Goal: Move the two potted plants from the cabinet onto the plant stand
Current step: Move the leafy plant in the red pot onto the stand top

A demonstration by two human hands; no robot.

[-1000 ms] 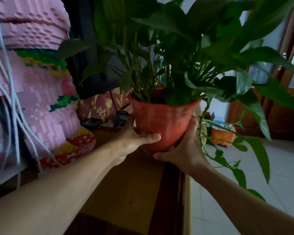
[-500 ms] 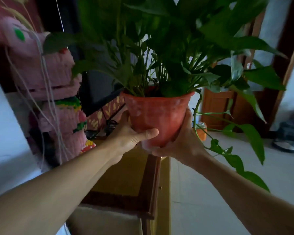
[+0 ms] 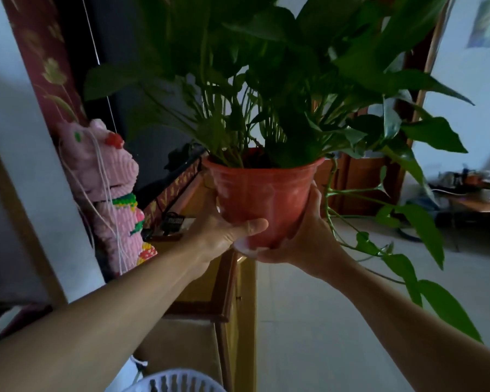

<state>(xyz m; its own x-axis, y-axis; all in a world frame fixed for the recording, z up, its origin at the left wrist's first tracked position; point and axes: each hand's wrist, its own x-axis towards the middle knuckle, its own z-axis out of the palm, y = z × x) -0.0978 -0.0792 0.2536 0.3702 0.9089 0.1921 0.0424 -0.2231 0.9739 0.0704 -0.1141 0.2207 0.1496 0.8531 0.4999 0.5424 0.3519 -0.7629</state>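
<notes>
A red plastic pot [image 3: 262, 199] w/ a leafy green plant [image 3: 280, 89] is held in the air, above the near-right edge of the wooden cabinet [image 3: 210, 287], no contact w/ its top. The pot is clasped from both sides, low down. Left hand [image 3: 224, 233]: thumb laid across the pot's front near the base, other fingers hidden behind it, so spread can't be told. Right hand [image 3: 303, 236]: palm cupped against the right wall and under the base, fingers pressed flat together. Long vines are seen trailing down right, past the right forearm. A pink knitted toy [image 3: 111, 190] is leaned at the far left, by the wall. A white basket [image 3: 176, 381] is seen at the near edge.
</notes>
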